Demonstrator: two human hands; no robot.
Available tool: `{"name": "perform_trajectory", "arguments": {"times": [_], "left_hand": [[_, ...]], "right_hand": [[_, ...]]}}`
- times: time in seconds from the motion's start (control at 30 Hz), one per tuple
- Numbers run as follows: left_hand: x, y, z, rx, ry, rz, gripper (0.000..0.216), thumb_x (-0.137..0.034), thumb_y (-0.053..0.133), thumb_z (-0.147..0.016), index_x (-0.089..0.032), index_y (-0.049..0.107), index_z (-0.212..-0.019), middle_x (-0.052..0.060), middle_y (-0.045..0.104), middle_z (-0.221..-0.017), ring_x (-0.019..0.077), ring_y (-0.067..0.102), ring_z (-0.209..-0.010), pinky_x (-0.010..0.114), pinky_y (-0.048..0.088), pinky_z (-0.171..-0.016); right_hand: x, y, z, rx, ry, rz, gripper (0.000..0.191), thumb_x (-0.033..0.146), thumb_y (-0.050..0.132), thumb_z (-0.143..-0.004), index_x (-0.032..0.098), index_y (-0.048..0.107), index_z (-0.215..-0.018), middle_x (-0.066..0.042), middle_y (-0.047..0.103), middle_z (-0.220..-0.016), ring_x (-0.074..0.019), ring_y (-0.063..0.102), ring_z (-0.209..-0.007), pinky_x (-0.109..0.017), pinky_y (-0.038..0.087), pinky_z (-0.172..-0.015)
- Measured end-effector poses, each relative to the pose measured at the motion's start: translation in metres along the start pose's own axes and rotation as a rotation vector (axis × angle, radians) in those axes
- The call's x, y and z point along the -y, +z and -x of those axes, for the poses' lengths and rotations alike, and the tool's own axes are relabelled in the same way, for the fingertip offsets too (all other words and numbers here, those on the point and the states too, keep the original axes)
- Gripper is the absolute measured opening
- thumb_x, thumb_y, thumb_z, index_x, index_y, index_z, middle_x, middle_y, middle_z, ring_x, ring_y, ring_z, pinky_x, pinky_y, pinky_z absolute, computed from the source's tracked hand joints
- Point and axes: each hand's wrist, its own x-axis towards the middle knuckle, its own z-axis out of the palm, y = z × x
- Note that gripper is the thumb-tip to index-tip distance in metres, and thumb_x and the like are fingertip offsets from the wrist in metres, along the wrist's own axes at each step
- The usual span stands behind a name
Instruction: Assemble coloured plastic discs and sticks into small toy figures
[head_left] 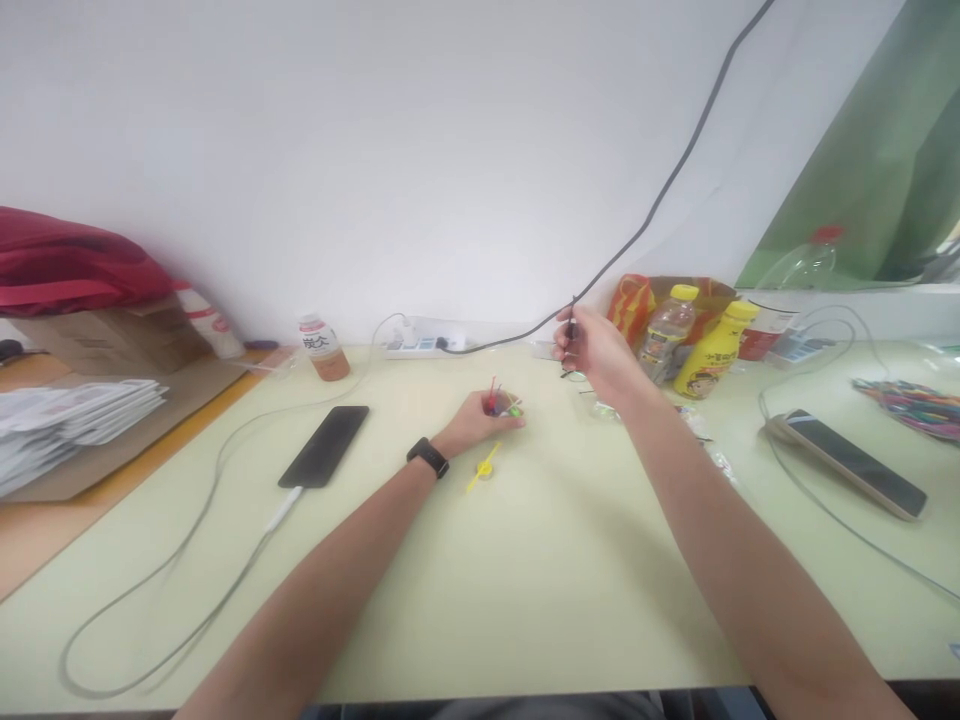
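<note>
My left hand (474, 422), with a black watch on its wrist, rests low over the table. Its fingers are curled round a cluster of small coloured plastic pieces (493, 403) in red, blue, green and yellow, whose exact kind is too small to make out. Just below that hand lies a yellow piece (485, 468) with a thin stick and a round part. Raised to the right and farther back, my right hand (596, 350) pinches a small thin black piece (571, 326). Small clear packets (606, 411) lie under my right forearm.
A phone (326, 446) on a charging cable lies left, near a drink bottle (325, 347). At right stand a clear bottle (667, 330) and a yellow bottle (715, 350). Another phone (855, 465) and a coloured bundle (915, 405) lie beyond. A power strip (416, 346) sits by the wall.
</note>
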Motion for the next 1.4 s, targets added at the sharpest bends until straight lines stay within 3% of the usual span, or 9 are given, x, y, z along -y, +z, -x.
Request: {"name": "perform_trajectory", "arguments": {"times": [0.17, 0.27, 0.47, 0.57, 0.83, 0.97, 1.13, 1.3, 1.4], "left_hand": [[0.000, 0.002, 0.000, -0.027, 0.016, -0.002, 0.043, -0.042, 0.097, -0.059, -0.015, 0.076, -0.085, 0.011, 0.075, -0.108, 0.0251, 0.071, -0.097, 0.038, 0.055, -0.090], [-0.001, 0.003, 0.001, -0.059, 0.031, -0.012, 0.046, -0.042, 0.098, -0.056, -0.016, 0.078, -0.089, 0.010, 0.076, -0.099, 0.0257, 0.070, -0.093, 0.039, 0.055, -0.087], [-0.003, 0.005, 0.002, -0.063, 0.047, -0.058, 0.048, -0.043, 0.097, -0.058, -0.016, 0.079, -0.093, 0.009, 0.076, -0.093, 0.0245, 0.069, -0.090, 0.036, 0.054, -0.083], [-0.003, 0.006, 0.003, -0.052, 0.058, -0.075, 0.050, -0.043, 0.097, -0.059, -0.016, 0.079, -0.096, 0.008, 0.076, -0.093, 0.0232, 0.068, -0.087, 0.035, 0.054, -0.080], [-0.004, 0.005, 0.003, -0.034, 0.074, -0.122, 0.049, -0.043, 0.095, -0.063, -0.015, 0.078, -0.100, 0.009, 0.076, -0.101, 0.0183, 0.065, -0.081, 0.031, 0.052, -0.076], [-0.004, 0.006, 0.003, -0.026, 0.083, -0.128, 0.048, -0.044, 0.095, -0.064, -0.015, 0.078, -0.099, 0.007, 0.075, -0.095, 0.0162, 0.062, -0.077, 0.029, 0.049, -0.073], [-0.005, 0.006, 0.003, -0.032, 0.086, -0.137, 0.050, -0.044, 0.094, -0.064, -0.015, 0.078, -0.101, 0.004, 0.073, -0.086, 0.0147, 0.059, -0.071, 0.028, 0.047, -0.069], [-0.004, 0.006, 0.004, -0.045, 0.094, -0.151, 0.052, -0.045, 0.095, -0.064, -0.015, 0.078, -0.103, 0.004, 0.073, -0.087, 0.0151, 0.059, -0.072, 0.029, 0.048, -0.070], [-0.004, 0.006, 0.004, -0.044, 0.099, -0.142, 0.052, -0.046, 0.094, -0.065, -0.016, 0.078, -0.104, 0.005, 0.074, -0.090, 0.0157, 0.060, -0.074, 0.029, 0.049, -0.072]], "right_hand": [[0.002, 0.003, 0.003, -0.091, -0.289, 0.354, 0.029, 0.050, 0.065, -0.090, 0.023, 0.068, -0.082, -0.003, 0.073, -0.092, -0.0176, 0.065, -0.085, -0.027, 0.051, -0.071], [0.003, 0.006, 0.007, -0.121, -0.370, 0.463, 0.027, 0.046, 0.067, -0.089, 0.021, 0.074, -0.083, -0.005, 0.074, -0.087, -0.0197, 0.067, -0.081, -0.030, 0.052, -0.071], [0.009, 0.013, 0.015, -0.112, -0.385, 0.450, 0.012, 0.029, 0.071, -0.082, 0.020, 0.068, -0.090, -0.003, 0.070, -0.074, -0.0195, 0.068, -0.067, -0.030, 0.052, -0.062], [0.010, 0.015, 0.020, -0.146, -0.405, 0.506, 0.017, 0.023, 0.069, -0.081, 0.023, 0.062, -0.096, -0.001, 0.072, -0.073, -0.0197, 0.069, -0.064, -0.030, 0.052, -0.061], [-0.009, 0.021, 0.018, -0.166, -0.550, 0.843, 0.021, 0.023, 0.059, -0.092, 0.026, 0.063, -0.112, -0.002, 0.076, -0.083, -0.0234, 0.073, -0.077, -0.035, 0.054, -0.079], [-0.013, 0.024, 0.019, -0.179, -0.569, 0.997, 0.015, 0.023, 0.057, -0.093, 0.025, 0.064, -0.106, -0.004, 0.077, -0.086, -0.0266, 0.074, -0.083, -0.036, 0.051, -0.082], [-0.004, 0.030, 0.029, -0.211, -0.623, 0.899, 0.012, 0.025, 0.054, -0.095, 0.026, 0.063, -0.102, -0.003, 0.076, -0.085, -0.0233, 0.072, -0.076, -0.033, 0.050, -0.076], [-0.003, 0.029, 0.028, -0.130, -0.594, 0.922, 0.008, 0.020, 0.058, -0.089, 0.024, 0.064, -0.090, -0.001, 0.073, -0.077, -0.0216, 0.069, -0.070, -0.033, 0.049, -0.073], [-0.003, 0.024, 0.023, -0.071, -0.580, 0.941, 0.011, 0.020, 0.058, -0.090, 0.024, 0.069, -0.087, -0.003, 0.074, -0.082, -0.0216, 0.067, -0.073, -0.033, 0.049, -0.073]]}}
